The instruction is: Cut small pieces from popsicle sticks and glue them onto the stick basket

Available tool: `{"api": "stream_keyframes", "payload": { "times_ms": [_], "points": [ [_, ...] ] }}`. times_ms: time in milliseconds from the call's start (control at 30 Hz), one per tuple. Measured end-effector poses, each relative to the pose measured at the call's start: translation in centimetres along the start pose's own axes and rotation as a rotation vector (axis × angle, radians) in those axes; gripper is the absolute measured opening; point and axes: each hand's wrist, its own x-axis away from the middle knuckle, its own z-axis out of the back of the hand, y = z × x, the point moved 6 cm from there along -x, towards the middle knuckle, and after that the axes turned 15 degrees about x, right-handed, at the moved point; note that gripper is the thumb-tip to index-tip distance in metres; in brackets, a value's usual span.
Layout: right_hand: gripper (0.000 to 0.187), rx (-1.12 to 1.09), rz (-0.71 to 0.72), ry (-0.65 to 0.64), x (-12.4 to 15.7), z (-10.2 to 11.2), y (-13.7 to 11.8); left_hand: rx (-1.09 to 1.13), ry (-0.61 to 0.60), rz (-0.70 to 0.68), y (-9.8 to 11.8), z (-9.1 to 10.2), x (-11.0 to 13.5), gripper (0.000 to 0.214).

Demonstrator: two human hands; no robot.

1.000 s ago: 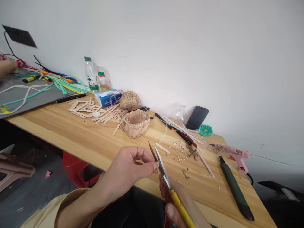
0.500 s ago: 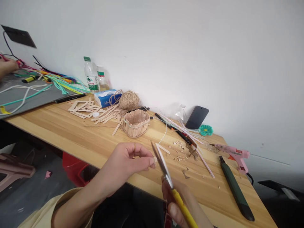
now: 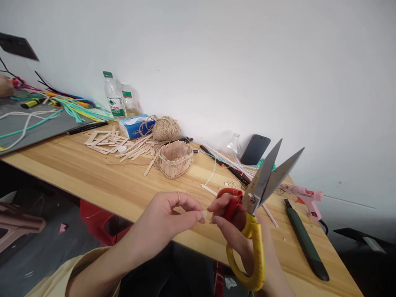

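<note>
Scissors (image 3: 253, 198) gape above a seemingly chip-strewn table (image 3: 93, 173) by white wall (image 3: 216, 62).

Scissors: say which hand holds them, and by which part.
The right hand grips the scissors by the red and yellow handle loops, blades apart.

We see scissors (image 3: 253, 198): bare metal blades, shiny; glossy plastic handles, yellow and red. Table (image 3: 93, 173) is wood, smooth, sealed grain. Basket (image 3: 175, 158): raw matt wooden sticks. Twine (image 3: 165, 128): rough fibre. Phone (image 3: 255, 149): glossy black. Glue gun (image 3: 305, 196): pink plastic. Bottles (image 3: 113, 97): clear plastic.
</note>
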Motion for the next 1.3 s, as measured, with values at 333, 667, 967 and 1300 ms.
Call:
{"api": "stream_keyframes", "payload": {
  "times_ms": [333,667,967,1300],
  "points": [
    [0.012,0.096,0.025,-0.047,0.0,-0.2,-0.2,-0.033,-0.096,0.011,-0.3,-0.4,-0.1,0.009],
    [0.021,-0.285,-0.124,0.064,0.0,-0.5,1.0,0.154,-0.071,0.021,-0.9,-0.3,-0.5,0.011],
    [0.018,-0.151,-0.087,0.105,-0.1,-0.3,0.8,0.126,-0.014,0.013,-0.7,-0.5,-0.6,0.004],
    [0.055,-0.031,-0.040,-0.344,3.4,-2.7,3.6,0.176,0.093,-0.137,0.2,0.3,-0.2,0.004]
  ]
}}
